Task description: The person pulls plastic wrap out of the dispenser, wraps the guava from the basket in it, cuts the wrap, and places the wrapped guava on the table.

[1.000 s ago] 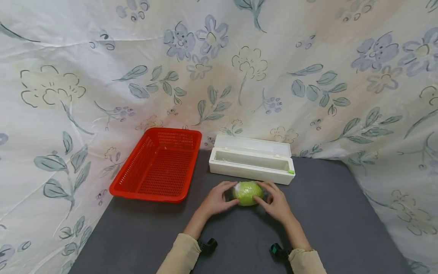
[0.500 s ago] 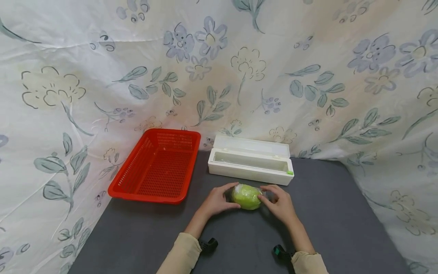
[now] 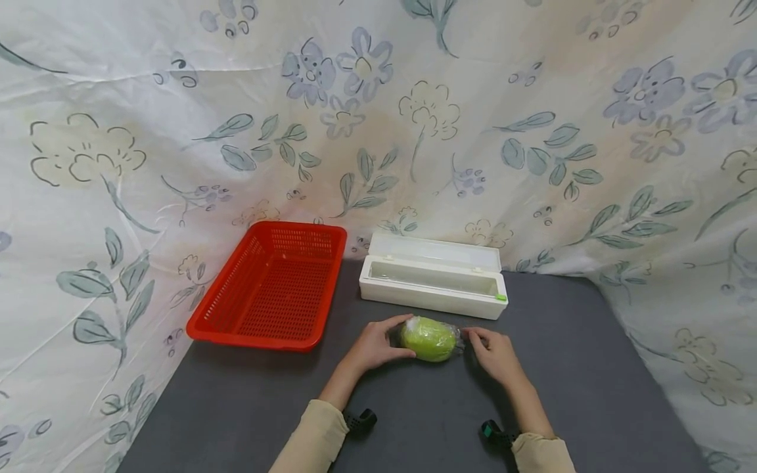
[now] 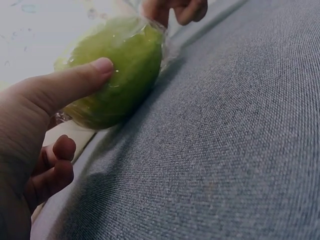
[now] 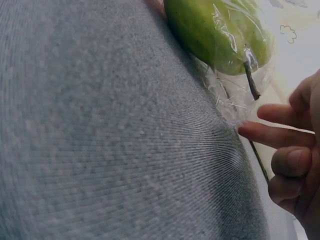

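Observation:
A green pear [image 3: 430, 339] wrapped in clear plastic film lies on its side on the dark table. My left hand [image 3: 375, 346] grips its left end, the thumb [image 4: 90, 80] pressed along the near side. From the other end a dark stem [image 5: 251, 80] pokes into the loose, crinkled film [image 5: 227, 97]. My right hand [image 3: 493, 353] is at that loose end. One extended fingertip [image 5: 245, 130] touches the film's edge, while the lower fingers [image 5: 290, 162] are curled.
Behind the pear stands a white cling film box [image 3: 434, 303] with its lid raised and a green slider at its right end. A red plastic basket [image 3: 260, 343] sits at the back left. A flowered cloth [image 3: 378, 190] hangs behind the table.
My right hand has come off the pear's right side and moved right, to the loose film end, baring the wrap there. My left hand has kept its grip on the pear.

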Tool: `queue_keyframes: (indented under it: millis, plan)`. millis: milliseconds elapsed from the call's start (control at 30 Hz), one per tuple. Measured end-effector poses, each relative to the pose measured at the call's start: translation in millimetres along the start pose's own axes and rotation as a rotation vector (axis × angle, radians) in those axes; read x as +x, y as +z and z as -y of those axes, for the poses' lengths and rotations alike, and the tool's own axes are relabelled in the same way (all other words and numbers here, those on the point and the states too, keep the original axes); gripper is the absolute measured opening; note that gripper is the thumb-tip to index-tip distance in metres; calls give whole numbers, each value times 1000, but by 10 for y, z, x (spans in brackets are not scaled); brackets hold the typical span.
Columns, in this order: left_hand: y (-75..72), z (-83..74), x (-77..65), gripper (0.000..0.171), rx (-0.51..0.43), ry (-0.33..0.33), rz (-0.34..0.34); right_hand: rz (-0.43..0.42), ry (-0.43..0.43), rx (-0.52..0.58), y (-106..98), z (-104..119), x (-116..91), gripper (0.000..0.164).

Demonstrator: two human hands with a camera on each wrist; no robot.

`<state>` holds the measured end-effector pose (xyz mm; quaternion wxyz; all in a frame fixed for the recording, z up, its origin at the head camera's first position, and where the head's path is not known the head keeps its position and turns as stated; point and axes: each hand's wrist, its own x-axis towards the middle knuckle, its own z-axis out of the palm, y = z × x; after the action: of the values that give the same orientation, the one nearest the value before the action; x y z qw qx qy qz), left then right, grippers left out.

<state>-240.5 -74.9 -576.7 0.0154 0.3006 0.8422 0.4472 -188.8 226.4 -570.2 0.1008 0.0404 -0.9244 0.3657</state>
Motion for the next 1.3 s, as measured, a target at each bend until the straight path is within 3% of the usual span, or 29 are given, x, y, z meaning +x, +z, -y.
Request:
queue_keyframes:
  millis: [233, 333, 500, 700, 800, 967, 1133, 1200, 1300]
  plan:
    - [6, -1, 1, 80, 24, -12, -6, 57, 2, 95, -18, 1, -42, 34]
    - [4, -2, 1, 79, 25, -14, -8, 46, -27, 117, -5, -12, -52, 26]
    - [-8, -6, 7, 79, 21, 0, -8, 17, -110, 162, 42, -37, -43, 27]
    - [-25, -1, 5, 81, 16, 16, -14, -99, -234, 246, 126, 10, -22, 20]
    - [-37, 2, 2, 81, 12, 18, -18, -123, -254, 291, 159, 43, -18, 20]
    - [-51, -5, 9, 82, 14, 28, -20, -107, -127, 256, 132, 94, -5, 40]
    - [-51, 10, 9, 81, 12, 17, -25, 47, 36, 138, 95, 79, 21, 61]
    - [-52, 17, 7, 81, 15, 15, -25, 113, 43, 158, 87, 64, 33, 60]
    - [-56, 21, 10, 81, 15, 13, -29, 149, 25, 294, 84, 55, 55, 53]
